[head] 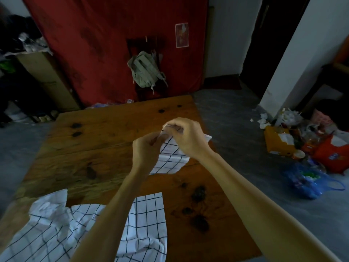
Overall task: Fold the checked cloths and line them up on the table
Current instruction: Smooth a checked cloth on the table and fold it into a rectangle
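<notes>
the checked cloth (170,159) that i work on is in the air above the middle of the wooden tabletop (105,133), and its lower part hangs down toward the wood. my left hand (146,148) pinches the upper edge of it between thumb and fingers, and my right hand (187,137) grips the same edge just beside, with the fingers curled around the fabric. both hands are close together, almost touching. more checked cloths (56,229) lie crumpled and unfolded on the near side of the tabletop, under my left forearm. they are white with thin dark lines. behind the tabletop a pale green backpack (145,69) hangs in front of a red curtain (94,44). on the floor at the right there is a heap of bags and rubbish (309,148).
</notes>
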A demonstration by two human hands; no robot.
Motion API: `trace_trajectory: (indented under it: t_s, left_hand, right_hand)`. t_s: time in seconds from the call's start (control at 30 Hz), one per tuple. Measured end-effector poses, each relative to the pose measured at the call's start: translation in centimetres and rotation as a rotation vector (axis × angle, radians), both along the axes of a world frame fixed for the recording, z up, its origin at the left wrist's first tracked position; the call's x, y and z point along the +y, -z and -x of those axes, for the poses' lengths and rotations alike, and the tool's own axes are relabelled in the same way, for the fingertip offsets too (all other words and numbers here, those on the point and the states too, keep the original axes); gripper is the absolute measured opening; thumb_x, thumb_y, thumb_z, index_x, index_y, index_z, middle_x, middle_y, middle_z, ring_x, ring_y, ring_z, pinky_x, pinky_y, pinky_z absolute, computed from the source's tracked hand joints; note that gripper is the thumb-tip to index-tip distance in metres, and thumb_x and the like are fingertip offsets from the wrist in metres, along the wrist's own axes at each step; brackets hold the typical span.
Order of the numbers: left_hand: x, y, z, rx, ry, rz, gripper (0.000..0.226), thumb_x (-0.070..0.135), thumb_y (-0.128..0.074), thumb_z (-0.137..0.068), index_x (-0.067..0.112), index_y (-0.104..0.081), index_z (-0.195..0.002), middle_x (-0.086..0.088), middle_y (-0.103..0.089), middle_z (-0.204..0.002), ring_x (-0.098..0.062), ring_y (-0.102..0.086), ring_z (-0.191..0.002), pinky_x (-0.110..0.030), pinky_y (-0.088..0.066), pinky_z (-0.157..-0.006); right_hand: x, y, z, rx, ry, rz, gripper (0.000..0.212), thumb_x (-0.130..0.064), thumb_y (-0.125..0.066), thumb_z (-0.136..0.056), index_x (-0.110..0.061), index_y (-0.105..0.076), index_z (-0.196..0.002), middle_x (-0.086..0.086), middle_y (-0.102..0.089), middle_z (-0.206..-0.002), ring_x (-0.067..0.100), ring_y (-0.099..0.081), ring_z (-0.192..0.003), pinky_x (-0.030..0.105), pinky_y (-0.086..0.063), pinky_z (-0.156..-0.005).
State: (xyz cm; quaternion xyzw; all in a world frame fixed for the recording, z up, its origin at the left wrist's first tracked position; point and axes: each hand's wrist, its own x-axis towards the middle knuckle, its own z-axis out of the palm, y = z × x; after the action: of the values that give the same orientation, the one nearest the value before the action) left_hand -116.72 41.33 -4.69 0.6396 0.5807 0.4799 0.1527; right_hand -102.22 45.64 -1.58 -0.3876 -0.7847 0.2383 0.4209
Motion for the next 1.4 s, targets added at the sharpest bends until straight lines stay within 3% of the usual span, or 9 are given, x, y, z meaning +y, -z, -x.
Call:
trace_trajectory:
  t_s: [0.17,0.43,0.73,0.9,1.03,1.1,1.2,1.3,1.4]
  left_hand:
    - [-0.2,2.5,1.9,0.166,-0.057,0.084,0.033,0.021,-0.063,-0.090,0.018,-0.052,-0.058,0.011,-0.040,-0.044,-0.011,-0.039,-0.037,-0.016,-0.026,-0.037]
    - [0.2,3.0,1.6,0.143,-0.012,0.175,0.038,0.022,-0.063,-0.090,0.028,-0.043,-0.058,0.011,-0.038,-0.044,-0.008,-0.038,-0.036,-0.016,-0.026,-0.036]
    - [1.4,2.9,0.8,-0.209,-0.095,0.277,0.033,0.028,-0.056,-0.094,0.007,-0.058,-0.069,0.003,-0.044,-0.054,-0.004,-0.033,-0.044,-0.016,-0.025,-0.042]
    - [2.2,2.0,0.1,-0.254,-0.080,0.346,0.025,0.022,-0.048,-0.098,0.006,-0.064,-0.087,0.001,-0.057,-0.069,-0.009,-0.047,-0.058,-0.021,-0.038,-0.055]
    - [1.9,1.4,0.0,-0.088,0.081,0.274,0.021,0.006,-0.049,-0.096,0.020,-0.064,-0.090,0.012,-0.061,-0.078,0.006,-0.055,-0.061,-0.010,-0.042,-0.056]
    - [1.8,1.2,-0.1,-0.065,0.134,0.262,0.023,0.003,-0.050,-0.095,0.018,-0.066,-0.097,0.010,-0.063,-0.079,0.002,-0.052,-0.056,-0.013,-0.043,-0.054]
    - [2.0,1.1,0.0,-0.038,0.221,0.204,0.023,0.001,-0.051,-0.095,0.014,-0.070,-0.099,0.006,-0.068,-0.088,-0.003,-0.061,-0.073,-0.021,-0.051,-0.066]
    - [2.1,1.1,0.3,-0.038,0.244,0.228,0.022,0.015,-0.049,-0.098,0.020,-0.070,-0.092,-0.003,-0.068,-0.079,-0.022,-0.062,-0.070,-0.038,-0.051,-0.064]
    - [1.4,0.5,0.0,-0.087,0.232,0.303,0.030,0.035,-0.044,-0.099,0.017,-0.067,-0.094,-0.002,-0.055,-0.063,-0.015,-0.048,-0.052,-0.029,-0.038,-0.051]
  right_hand:
    - [0.2,-0.2,-1.3,0.134,0.088,0.104,0.011,-0.017,-0.067,-0.090,-0.015,-0.074,-0.098,-0.012,-0.070,-0.093,-0.002,-0.064,-0.088,0.012,-0.050,-0.077]
    - [0.5,0.1,-2.1,0.167,0.160,0.126,0.015,-0.023,-0.066,-0.090,-0.015,-0.073,-0.102,-0.014,-0.068,-0.092,-0.004,-0.063,-0.089,0.010,-0.050,-0.075]
    - [-0.4,1.1,-3.0,0.140,0.064,0.208,0.014,-0.027,-0.063,-0.092,-0.017,-0.071,-0.097,-0.012,-0.069,-0.087,0.000,-0.064,-0.079,0.014,-0.051,-0.068]
    - [-1.4,1.4,-2.7,0.059,-0.169,0.555,0.056,-0.057,-0.036,-0.091,-0.012,-0.070,-0.094,-0.002,-0.072,-0.084,0.008,-0.070,-0.073,0.018,-0.055,-0.070]
    - [-0.6,2.9,-2.8,0.037,0.103,0.296,0.022,-0.029,-0.052,-0.099,-0.016,-0.069,-0.104,-0.010,-0.069,-0.091,0.000,-0.064,-0.080,0.020,-0.054,-0.076]
    - [-0.2,3.3,-3.0,-0.032,0.104,0.179,0.021,-0.023,-0.059,-0.095,-0.018,-0.066,-0.114,-0.010,-0.065,-0.108,-0.003,-0.059,-0.094,0.014,-0.050,-0.085]
    - [0.0,3.5,-2.7,-0.096,0.017,0.181,0.026,-0.024,-0.061,-0.094,-0.016,-0.066,-0.119,-0.009,-0.064,-0.112,-0.002,-0.057,-0.099,0.007,-0.045,-0.084]
    - [0.0,3.8,-2.4,-0.062,0.027,0.196,0.020,-0.023,-0.061,-0.093,-0.015,-0.069,-0.110,-0.007,-0.070,-0.100,0.000,-0.062,-0.087,0.013,-0.051,-0.077]
    - [-0.1,4.1,-2.6,-0.076,0.072,0.196,0.016,-0.022,-0.059,-0.094,-0.015,-0.070,-0.104,-0.006,-0.070,-0.090,0.006,-0.064,-0.078,0.028,-0.055,-0.072]
